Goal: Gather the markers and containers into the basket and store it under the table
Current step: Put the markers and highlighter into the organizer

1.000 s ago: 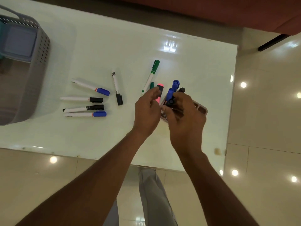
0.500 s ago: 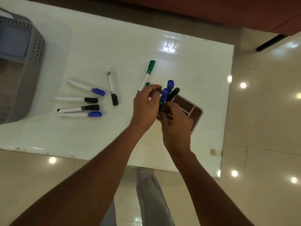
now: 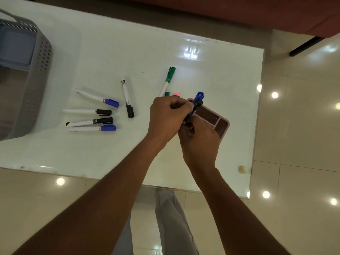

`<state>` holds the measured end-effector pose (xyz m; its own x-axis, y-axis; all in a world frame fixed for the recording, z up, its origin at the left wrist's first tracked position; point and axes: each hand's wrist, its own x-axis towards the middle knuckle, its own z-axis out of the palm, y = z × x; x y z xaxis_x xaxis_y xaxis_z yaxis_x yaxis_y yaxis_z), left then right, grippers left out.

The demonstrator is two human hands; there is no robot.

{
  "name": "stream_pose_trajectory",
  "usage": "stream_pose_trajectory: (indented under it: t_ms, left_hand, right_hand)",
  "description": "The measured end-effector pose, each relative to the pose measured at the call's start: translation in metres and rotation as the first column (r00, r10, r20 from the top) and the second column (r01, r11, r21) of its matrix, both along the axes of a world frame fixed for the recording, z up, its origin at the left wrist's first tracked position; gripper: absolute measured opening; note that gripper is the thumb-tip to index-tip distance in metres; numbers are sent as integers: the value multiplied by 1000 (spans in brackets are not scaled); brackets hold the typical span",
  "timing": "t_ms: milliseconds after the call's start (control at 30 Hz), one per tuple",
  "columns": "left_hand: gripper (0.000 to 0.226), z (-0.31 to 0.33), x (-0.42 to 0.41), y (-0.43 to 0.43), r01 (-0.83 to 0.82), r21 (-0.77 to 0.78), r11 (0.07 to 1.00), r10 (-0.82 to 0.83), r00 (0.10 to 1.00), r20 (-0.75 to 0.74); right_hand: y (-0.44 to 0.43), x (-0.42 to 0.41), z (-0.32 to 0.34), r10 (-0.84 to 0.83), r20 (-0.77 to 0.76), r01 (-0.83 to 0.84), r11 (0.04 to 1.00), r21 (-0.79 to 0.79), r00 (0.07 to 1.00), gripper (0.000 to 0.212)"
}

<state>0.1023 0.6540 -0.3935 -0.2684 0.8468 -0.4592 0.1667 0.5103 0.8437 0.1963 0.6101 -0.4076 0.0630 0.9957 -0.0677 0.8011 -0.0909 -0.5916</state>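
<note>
My left hand point(image 3: 168, 116) and my right hand point(image 3: 199, 137) are closed together around a bunch of markers point(image 3: 197, 102) whose blue and black caps stick up over a pink divided holder point(image 3: 219, 120) on the white table point(image 3: 128, 52). A pink highlighter tip point(image 3: 176, 94) and a green marker point(image 3: 167, 80) lie just behind my left hand. Several white markers with blue and black caps point(image 3: 92, 115) lie loose to the left, one black-capped marker point(image 3: 127, 99) nearest. The grey perforated basket point(image 3: 35, 70) stands at the table's left end.
The table's near edge runs across the view, its right end close to the pink holder. Glossy tiled floor point(image 3: 294, 144) lies below and to the right. A red-brown surface point(image 3: 239, 13) borders the far side. My trouser leg point(image 3: 171, 227) shows under the table edge.
Both hands have closed tighter on the marker bunch and drawn it slightly toward me. The pink holder's compartments have become uncovered. The loose markers have not moved.
</note>
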Motion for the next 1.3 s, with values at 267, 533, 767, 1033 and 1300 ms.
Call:
stream_pose_trajectory:
  t_ms: [267, 533, 767, 1033, 1300]
  left_hand:
    - [16, -13, -6, -18, -44, -16, 999, 44, 997, 55]
    - [21, -20, -15, -16, -93, 35, 995, 93, 995, 20]
    - [24, -60, -72, -13, -146, -37, 989, 100, 822, -561]
    - [32, -73, -84, -11, 24, -298, 954, -235, 674, -700]
    - [8, 7, -48, -7, 16, 102, 995, 49, 792, -609]
  right_hand:
    - [-13, 2, 1, -5, -8, 5, 998, -63, 1000, 15]
    - [-20, -3, 7, -158, -116, 147, 984, -100, 981, 11]
    - [-24, -10, 6, -218, -161, 203, 974, -100, 963, 12]
    - [-29, -19, 7, -217, -224, 208, 976, -63, 950, 12]
    - [2, -8, 25, 70, -274, -49, 995, 81, 959, 28]
